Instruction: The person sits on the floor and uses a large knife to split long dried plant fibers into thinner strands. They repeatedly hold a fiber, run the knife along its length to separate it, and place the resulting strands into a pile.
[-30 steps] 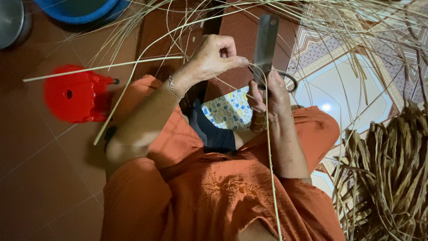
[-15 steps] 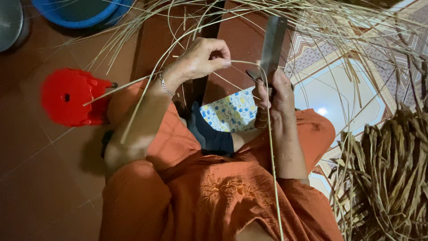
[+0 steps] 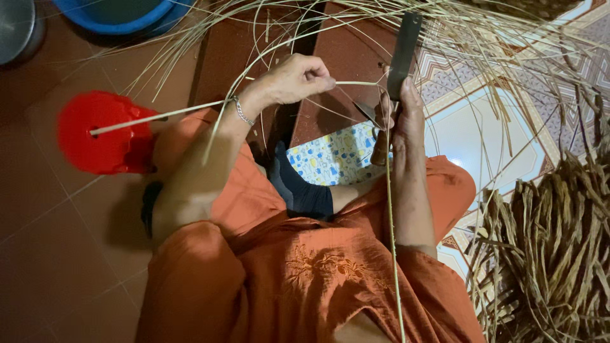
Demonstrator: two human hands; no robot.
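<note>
- A red plastic stool stood on the brown tiled floor.
- A blue basin sat at the top edge.
- A metal bowl lay just beside it.
- A pile of dried brown strips lay at the far side.

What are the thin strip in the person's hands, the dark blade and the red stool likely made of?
The strip looks like split cane or bamboo: pale, matte, fibrous, bending without snapping between the left hand and the right hand. The blade seems to be metal: dark, flat, with a dull sheen. The red stool looks like moulded plastic: even colour, smooth, glossy.
</note>
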